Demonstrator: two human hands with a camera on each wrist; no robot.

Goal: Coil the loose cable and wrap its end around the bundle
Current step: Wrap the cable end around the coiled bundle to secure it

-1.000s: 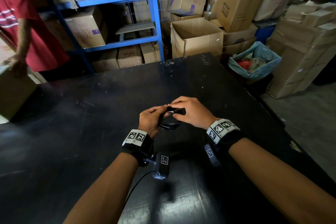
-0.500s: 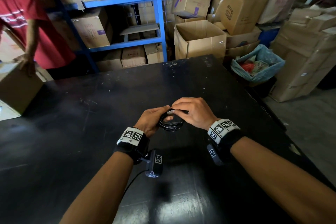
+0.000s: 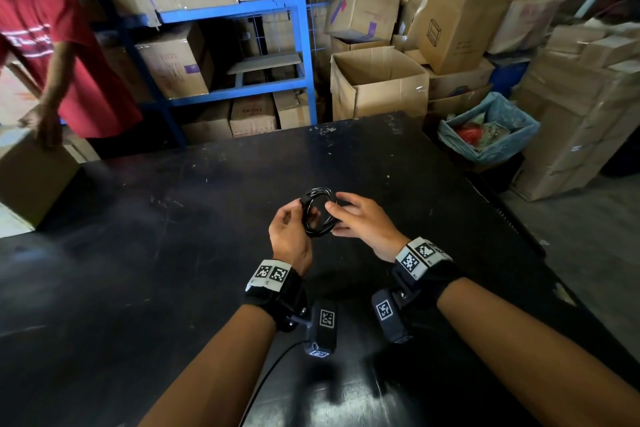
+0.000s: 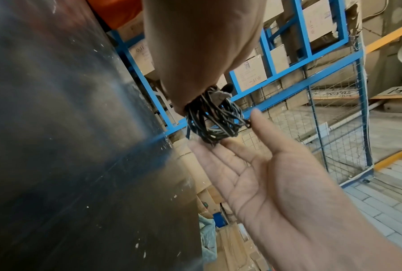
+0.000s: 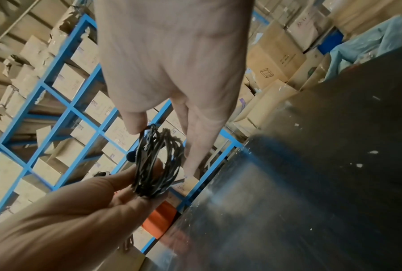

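Observation:
A black cable coil (image 3: pixel 322 193) is held upright above the black table (image 3: pixel 173 253). My left hand (image 3: pixel 294 218) grips its left side with curled fingers; the right wrist view shows those fingers (image 5: pixel 125 185) closed round the coil (image 5: pixel 156 165). My right hand (image 3: pixel 356 218) is beside it on the right with straight fingers. In the left wrist view its palm (image 4: pixel 265 174) lies flat, with fingertips and thumb touching the coil (image 4: pixel 216 119). A small plug end sticks out at the top of the bundle.
A person in a red shirt (image 3: pixel 69 62) stands at the table's far left, one hand on a cardboard box (image 3: pixel 31 177). Blue shelving (image 3: pixel 301 45) with boxes, an open carton (image 3: pixel 381 87) and a blue-lined bin (image 3: pixel 491 128) stand beyond the far edge.
My right hand has come off the top of the coil and its fingers have straightened. The coil now stands upright and in plain sight, and both hands have moved slightly forward.

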